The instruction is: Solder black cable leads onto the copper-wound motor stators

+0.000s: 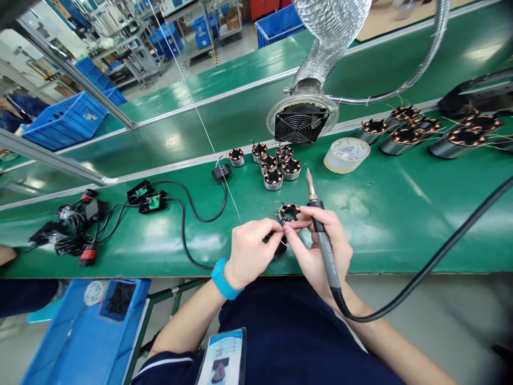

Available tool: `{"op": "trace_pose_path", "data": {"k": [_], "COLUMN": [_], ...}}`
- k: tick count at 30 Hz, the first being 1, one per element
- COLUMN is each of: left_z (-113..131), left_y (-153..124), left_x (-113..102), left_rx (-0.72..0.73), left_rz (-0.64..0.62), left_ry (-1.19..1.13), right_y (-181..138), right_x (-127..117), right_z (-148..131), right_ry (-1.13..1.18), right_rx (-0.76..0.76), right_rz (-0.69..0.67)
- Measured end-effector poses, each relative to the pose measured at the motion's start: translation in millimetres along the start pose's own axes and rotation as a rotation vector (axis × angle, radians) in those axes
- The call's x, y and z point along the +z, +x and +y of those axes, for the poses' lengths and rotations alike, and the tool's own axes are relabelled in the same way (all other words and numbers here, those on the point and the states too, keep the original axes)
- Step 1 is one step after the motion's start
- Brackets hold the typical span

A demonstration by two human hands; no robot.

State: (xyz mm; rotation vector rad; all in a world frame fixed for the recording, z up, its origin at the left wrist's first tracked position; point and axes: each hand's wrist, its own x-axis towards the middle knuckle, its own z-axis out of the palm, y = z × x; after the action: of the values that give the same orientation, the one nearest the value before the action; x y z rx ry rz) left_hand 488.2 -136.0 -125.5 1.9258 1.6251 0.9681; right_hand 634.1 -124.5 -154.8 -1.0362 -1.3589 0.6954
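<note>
My left hand [254, 248], with a blue wristband [223, 279], is closed in a pinch on a thin wire [282, 242] beside a small motor stator [289, 212]. The stator has copper coils in a ring and sits just beyond my fingertips. A soldering iron [326, 251] is tucked between the fingers of my right hand [316, 248], its metal tip pointing up and away from me. My right thumb and fingertips also meet at the stator's near edge. Under my hands lies a black round part [279, 249], mostly covered.
Several stators [273, 179] stand farther back, near a fan-covered fume duct [301, 125] and a pale tub [347, 155]. Larger stators [404, 136] are at right. Black cables with open boxes [152, 201] lie left. The iron's cord [433, 259] runs off right.
</note>
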Motion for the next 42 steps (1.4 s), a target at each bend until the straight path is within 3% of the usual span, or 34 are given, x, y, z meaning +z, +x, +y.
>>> {"op": "trace_pose_path", "data": {"k": [5,9,12,17,21,32,35,42], "left_z": [1,4,5,1,-1,-6,-6,-5], "left_y": [-13,-14,-9,10,25,29,32,36], "left_x": [11,11,3,-20,-34,-25,-26,-26], "left_rx": [0.083,0.064,-0.026,-0.19,-0.202,-0.335,-0.34,-0.332], "left_rz": [0.104,0.125,0.059,-0.227,-0.399,-0.407,-0.396,-0.417], "left_ry": [0.039,0.098,-0.003,-0.369,-0.473,-0.639,-0.629,-0.59], "right_y": [-6,-7,-7,3,11,4,7,16], "right_x": [0,0,-1,-6,-11,-5,-6,-7], "right_z": [-1,-1,1,5,7,10,8,6], "right_ry": [0.017,0.031,0.049,0.13,0.168,0.093,0.015,-0.059], "right_rx": [0.026,0.023,0.014,-0.034,-0.062,-0.064,-0.16,-0.396], "right_rz": [0.013,0.026,0.003,-0.124,-0.219,-0.106,-0.103,-0.232]}}
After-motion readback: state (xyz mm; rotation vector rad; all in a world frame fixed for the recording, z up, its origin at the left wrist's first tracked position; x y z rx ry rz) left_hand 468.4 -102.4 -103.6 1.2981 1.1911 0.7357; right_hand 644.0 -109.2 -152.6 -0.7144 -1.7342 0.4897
